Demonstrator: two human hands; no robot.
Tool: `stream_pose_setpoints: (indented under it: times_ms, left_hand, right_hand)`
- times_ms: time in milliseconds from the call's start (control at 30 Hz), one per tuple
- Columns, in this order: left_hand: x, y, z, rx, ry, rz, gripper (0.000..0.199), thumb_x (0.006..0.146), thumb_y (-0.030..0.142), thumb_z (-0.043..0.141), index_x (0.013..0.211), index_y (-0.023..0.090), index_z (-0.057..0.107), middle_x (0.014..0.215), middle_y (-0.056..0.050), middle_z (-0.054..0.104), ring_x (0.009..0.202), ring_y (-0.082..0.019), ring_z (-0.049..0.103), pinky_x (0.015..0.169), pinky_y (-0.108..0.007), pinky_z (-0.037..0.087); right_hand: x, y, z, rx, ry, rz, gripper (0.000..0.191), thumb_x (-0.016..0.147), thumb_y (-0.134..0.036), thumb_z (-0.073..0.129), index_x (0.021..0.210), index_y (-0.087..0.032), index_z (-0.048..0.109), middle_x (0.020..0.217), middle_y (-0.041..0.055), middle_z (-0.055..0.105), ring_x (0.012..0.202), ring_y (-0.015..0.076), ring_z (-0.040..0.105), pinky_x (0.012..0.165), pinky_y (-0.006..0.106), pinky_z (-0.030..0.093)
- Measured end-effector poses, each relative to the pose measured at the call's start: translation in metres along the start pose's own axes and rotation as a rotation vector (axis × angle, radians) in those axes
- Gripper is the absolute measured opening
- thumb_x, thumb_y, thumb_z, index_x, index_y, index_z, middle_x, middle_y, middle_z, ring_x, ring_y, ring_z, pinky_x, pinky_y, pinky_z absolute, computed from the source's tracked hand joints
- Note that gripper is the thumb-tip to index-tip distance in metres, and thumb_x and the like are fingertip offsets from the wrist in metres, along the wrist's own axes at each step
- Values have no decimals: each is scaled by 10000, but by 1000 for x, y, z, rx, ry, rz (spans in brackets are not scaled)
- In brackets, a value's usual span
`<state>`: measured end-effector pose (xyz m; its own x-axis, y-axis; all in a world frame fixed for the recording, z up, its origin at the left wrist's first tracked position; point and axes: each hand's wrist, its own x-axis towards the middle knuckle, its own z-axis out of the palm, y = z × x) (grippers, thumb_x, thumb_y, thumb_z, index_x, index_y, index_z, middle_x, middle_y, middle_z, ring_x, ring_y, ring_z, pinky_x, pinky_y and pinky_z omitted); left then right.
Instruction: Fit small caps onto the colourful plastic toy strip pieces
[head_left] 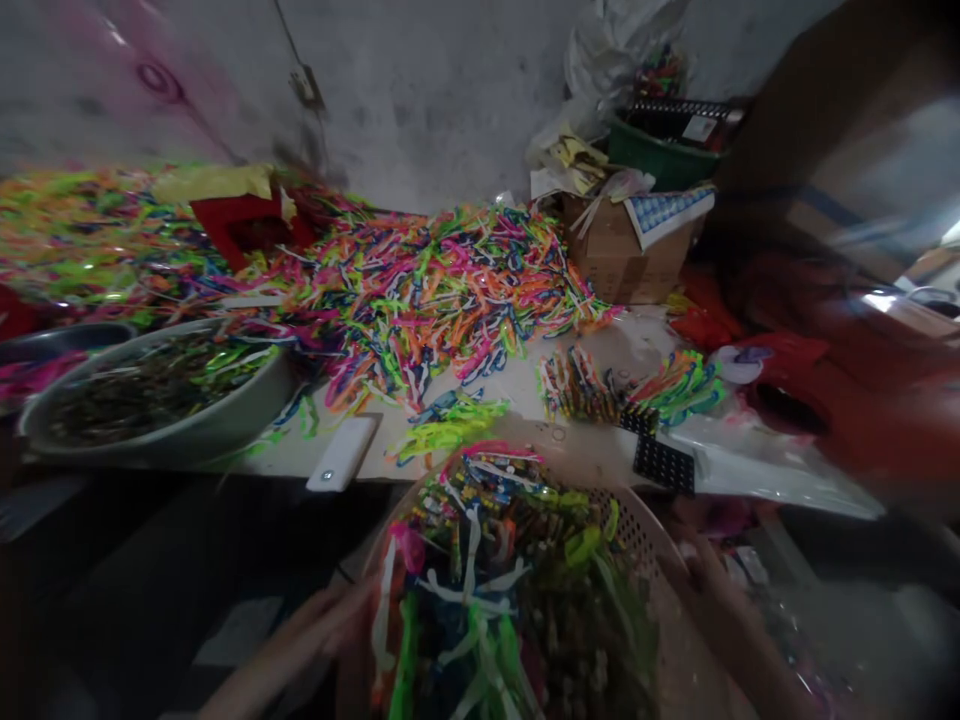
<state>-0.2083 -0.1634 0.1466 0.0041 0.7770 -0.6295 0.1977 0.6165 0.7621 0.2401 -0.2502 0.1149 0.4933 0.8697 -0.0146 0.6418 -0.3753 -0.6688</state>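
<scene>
A pale perforated plastic basket [636, 522] is in front of me at the table's near edge. Small colourful stretchy-looking figures [472, 585] with long white, green and pink limbs fill it, with darker small pieces on the right side. My left hand [349, 608] grips the basket's left side, and my right hand [694, 562] has hold of its right rim. Both hands are dim and blurred, and their fingertips are partly hidden. Just beyond the rim lies a small bunch of yellow-green pieces [450, 430].
A large multicoloured heap [450, 290] covers the table's back. A round tub [277, 395] and a white flat device [343, 453] are at left. Sorted bundles [577, 385], black dotted pads [664, 462], a cardboard box [626, 250] and red bags [862, 400] are at right.
</scene>
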Motion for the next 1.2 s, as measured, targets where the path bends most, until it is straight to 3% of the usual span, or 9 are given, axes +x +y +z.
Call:
stream_pose_setpoints:
  times_ms: [133,267,367,467,667,800,933,1067,1200]
  left_hand:
    - [31,15,1,54,40,60,447,573,525,742,868,192,694,980,-69,704,1082,-330,570,877,-385,503]
    - [52,8,12,-23,85,143,362,710,427,649,947,153,664,1116,-95,658,1205,-289,487,1026,-364,385]
    - [57,2,19,-15,165,142,362,789,420,574,1044,170,638,1250,-87,580,1232,-263,465,1064,-357,335]
    - [59,12,24,-27,174,170,334,832,392,543,1073,178,629,1257,-76,575,1222,-247,478,1066,-360,335]
    - [72,26,22,-162,107,195,195,815,232,567,965,153,663,1136,-65,651,1128,-236,563,1031,-344,393]
    - [73,24,20,-139,190,189,165,827,168,529,913,142,668,1054,-59,686,1097,-226,585,1013,-331,415]
    - [60,36,33,-120,235,142,197,876,163,480,979,123,644,1018,-59,694,972,-202,646,859,-281,515]
    - [49,47,45,-161,259,103,190,883,147,483,1005,127,627,982,-48,704,841,-161,676,711,-208,535]
    - [51,52,46,-166,249,108,168,864,159,504,957,135,642,854,-24,722,754,-163,679,644,-197,533]
  right_hand:
    - [4,-7,-3,20,-65,31,443,741,-497,463,1010,-169,589,797,89,687,765,247,656,673,319,518]
    - [-6,-13,-13,74,-105,49,468,763,-555,444,908,-163,656,877,102,718,888,277,658,747,315,530]
    - [-20,-12,-15,80,40,107,487,761,-567,475,988,-178,659,950,75,720,919,272,653,759,308,531]
    - [-28,-18,-12,124,163,86,503,744,-572,500,1020,-178,648,980,72,714,910,256,652,756,295,532]
    - [-24,-35,-4,200,120,136,520,746,-571,502,1001,-146,659,938,90,723,892,260,659,757,299,535]
    - [-18,-31,3,193,52,130,539,752,-582,498,1027,-143,647,970,103,714,925,266,649,765,304,524]
    - [-8,-26,5,158,62,161,572,749,-599,448,1016,-130,638,936,125,714,860,269,658,714,326,526]
    - [1,-26,0,161,84,102,523,770,-568,431,1014,-153,634,977,123,706,880,256,652,736,330,521]
    - [5,-28,-1,166,-6,91,499,832,-537,397,1072,-151,603,999,131,695,899,250,647,722,327,512]
